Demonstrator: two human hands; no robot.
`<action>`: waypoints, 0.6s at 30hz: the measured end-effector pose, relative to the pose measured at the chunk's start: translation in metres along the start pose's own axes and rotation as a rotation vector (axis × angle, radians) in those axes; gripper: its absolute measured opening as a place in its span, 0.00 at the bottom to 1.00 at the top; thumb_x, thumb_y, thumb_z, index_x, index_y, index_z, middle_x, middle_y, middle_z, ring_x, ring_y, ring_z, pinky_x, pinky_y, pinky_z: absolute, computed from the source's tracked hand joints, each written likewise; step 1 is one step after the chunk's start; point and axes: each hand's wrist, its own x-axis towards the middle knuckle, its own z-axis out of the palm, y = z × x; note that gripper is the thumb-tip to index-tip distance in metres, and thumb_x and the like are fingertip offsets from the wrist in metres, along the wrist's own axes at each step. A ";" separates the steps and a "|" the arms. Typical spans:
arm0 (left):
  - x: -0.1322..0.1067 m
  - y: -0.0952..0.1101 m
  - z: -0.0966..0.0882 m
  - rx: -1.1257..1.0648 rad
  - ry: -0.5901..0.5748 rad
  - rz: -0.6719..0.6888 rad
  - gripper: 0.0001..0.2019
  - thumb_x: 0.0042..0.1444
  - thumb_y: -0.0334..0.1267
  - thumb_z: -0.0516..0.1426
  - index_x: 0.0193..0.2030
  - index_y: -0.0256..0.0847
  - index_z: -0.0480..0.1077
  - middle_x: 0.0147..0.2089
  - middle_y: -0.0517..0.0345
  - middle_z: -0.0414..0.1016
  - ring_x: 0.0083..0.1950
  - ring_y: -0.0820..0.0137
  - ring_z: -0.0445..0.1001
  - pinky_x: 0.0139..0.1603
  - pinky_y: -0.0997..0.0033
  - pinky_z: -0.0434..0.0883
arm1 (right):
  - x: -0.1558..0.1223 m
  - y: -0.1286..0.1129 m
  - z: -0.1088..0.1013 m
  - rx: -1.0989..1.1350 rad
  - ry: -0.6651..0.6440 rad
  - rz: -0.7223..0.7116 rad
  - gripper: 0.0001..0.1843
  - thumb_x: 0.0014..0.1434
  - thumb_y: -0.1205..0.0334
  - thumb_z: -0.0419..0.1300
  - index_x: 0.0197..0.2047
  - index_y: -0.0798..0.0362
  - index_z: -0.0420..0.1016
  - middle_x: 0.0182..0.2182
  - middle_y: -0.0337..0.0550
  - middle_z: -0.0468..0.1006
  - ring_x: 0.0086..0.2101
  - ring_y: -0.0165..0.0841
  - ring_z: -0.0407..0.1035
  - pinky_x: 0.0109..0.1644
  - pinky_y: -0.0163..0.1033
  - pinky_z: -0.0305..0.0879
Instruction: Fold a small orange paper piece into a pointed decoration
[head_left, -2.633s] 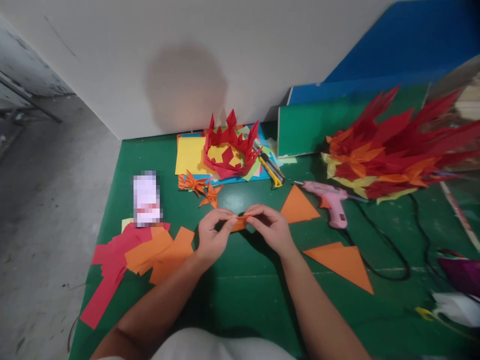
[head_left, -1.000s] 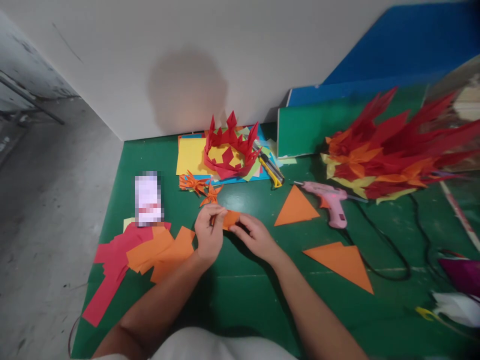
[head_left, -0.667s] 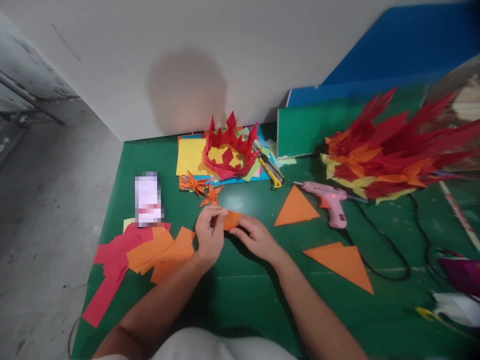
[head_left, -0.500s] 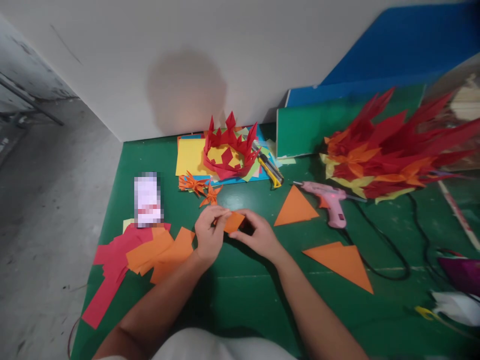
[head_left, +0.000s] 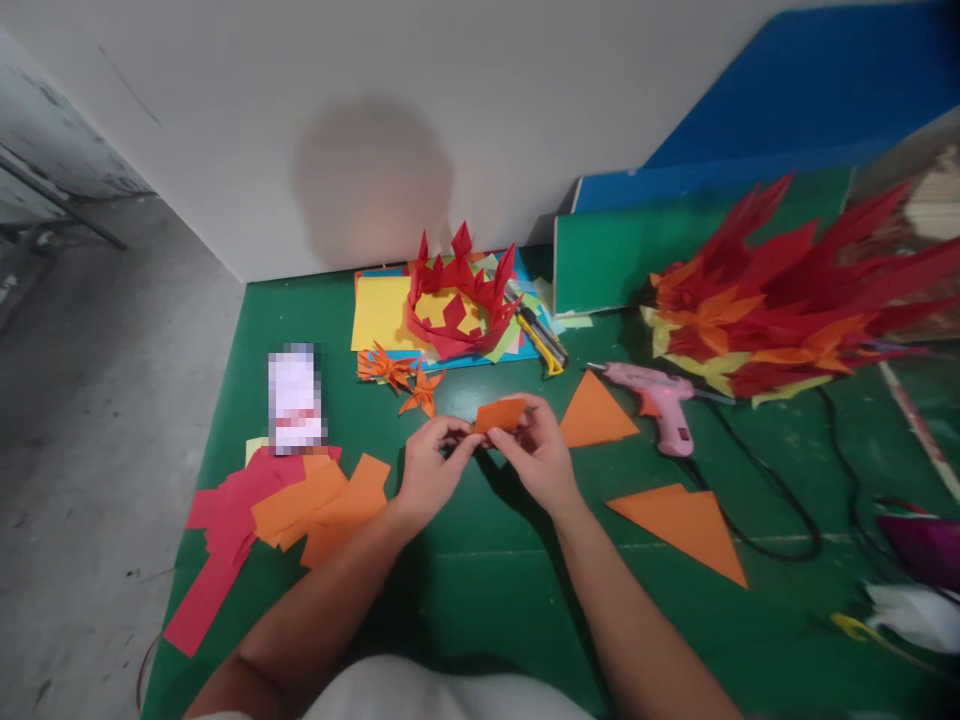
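A small folded piece of orange paper (head_left: 499,414) is held up between my two hands over the green table (head_left: 480,590). My right hand (head_left: 541,458) pinches it with the thumb in front and the fingers behind. The thumb and fingertips of my left hand (head_left: 436,465) close on its lower left edge. Just beyond my left hand lie star-shaped orange paper pieces (head_left: 421,390). Beside my right hand rests an orange paper triangle (head_left: 598,412), and a larger folded orange piece (head_left: 686,525) lies nearer the right forearm.
A pink glue gun (head_left: 654,390) with a black cord lies at right. Red and orange paper strips (head_left: 229,535) and a blurred phone-like rectangle (head_left: 295,398) are at left. Behind are a red paper crown (head_left: 455,315), a yellow utility knife (head_left: 546,345) and a red-orange paper-flame piece (head_left: 795,300).
Both hands have shifted slightly to the right with the orange paper. The paper has been turned and raised, now standing more upright in my right hand's fingers.
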 end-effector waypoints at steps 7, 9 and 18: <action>0.001 -0.006 -0.003 -0.021 0.024 -0.036 0.04 0.54 0.36 0.58 0.34 0.39 0.70 0.31 0.58 0.73 0.30 0.73 0.74 0.32 0.73 0.73 | 0.002 0.004 -0.005 -0.107 0.142 -0.154 0.21 0.52 0.58 0.64 0.46 0.45 0.60 0.37 0.42 0.71 0.38 0.35 0.70 0.44 0.42 0.70; 0.001 -0.007 -0.002 -0.081 0.022 -0.080 0.04 0.55 0.36 0.57 0.35 0.39 0.69 0.31 0.58 0.73 0.29 0.74 0.74 0.31 0.73 0.73 | 0.003 0.004 -0.007 -0.163 0.173 -0.239 0.14 0.53 0.59 0.64 0.41 0.46 0.64 0.39 0.43 0.70 0.42 0.36 0.68 0.47 0.44 0.68; 0.003 -0.002 0.000 -0.253 0.092 0.024 0.05 0.53 0.35 0.59 0.36 0.40 0.66 0.36 0.57 0.73 0.34 0.75 0.75 0.36 0.74 0.74 | 0.002 0.004 -0.012 -0.203 0.110 -0.279 0.02 0.55 0.61 0.62 0.34 0.48 0.73 0.40 0.45 0.72 0.45 0.37 0.68 0.50 0.47 0.68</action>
